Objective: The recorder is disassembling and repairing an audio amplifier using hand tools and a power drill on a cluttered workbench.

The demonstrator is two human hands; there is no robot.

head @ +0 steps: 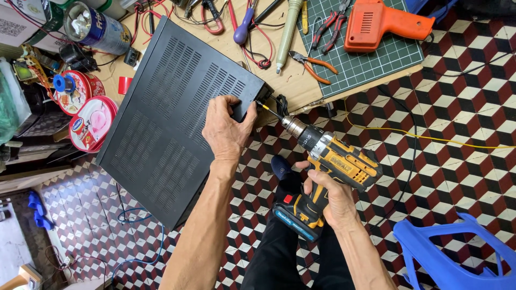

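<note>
A large black metal case [172, 113] with vent slots lies tilted across the workbench edge. My left hand [227, 126] presses on its top near the right corner, thumb over the side edge. My right hand [330, 196] grips the handle of a yellow-and-black cordless drill [333, 166]. The drill's bit [267, 109] points up-left and touches the case's side panel by the corner, just right of my left thumb.
On the bench lie an orange heat gun [384, 24], pliers [314, 63] on a green cutting mat [371, 53], screwdrivers, red wires and a metal can [97, 28]. Round tins [91, 123] sit at left. A blue plastic stool [451, 252] stands lower right on the patterned tile floor.
</note>
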